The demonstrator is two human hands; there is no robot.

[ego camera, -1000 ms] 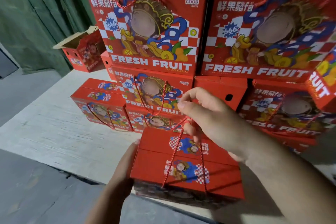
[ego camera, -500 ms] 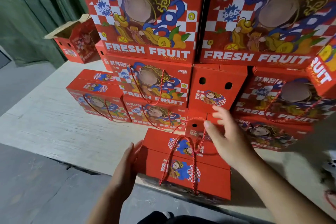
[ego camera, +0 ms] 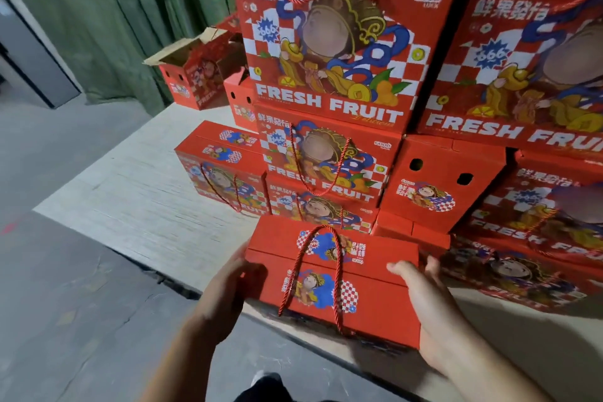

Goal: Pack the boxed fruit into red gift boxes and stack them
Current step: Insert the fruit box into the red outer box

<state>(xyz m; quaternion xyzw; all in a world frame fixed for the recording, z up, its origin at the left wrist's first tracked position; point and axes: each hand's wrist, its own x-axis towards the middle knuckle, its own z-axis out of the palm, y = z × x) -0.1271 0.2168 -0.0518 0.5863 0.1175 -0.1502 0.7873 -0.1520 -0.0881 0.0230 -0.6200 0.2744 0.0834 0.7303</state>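
A closed red gift box with red rope handles lying across its lid sits at the near edge of the pale board. My left hand grips its left end, thumb on the lid. My right hand holds its right end, thumb on top and fingers behind the side. Behind it rises a stack of closed red gift boxes printed FRESH FRUIT, several layers high.
An open, empty red box stands at the back left against green curtains. A single closed box sits left of the stack. Grey concrete floor lies to the left and near me.
My right hand let go of the rope handles and moved down to the box's right end. The handles now lie flat on the lid. My left hand closed round the left end.
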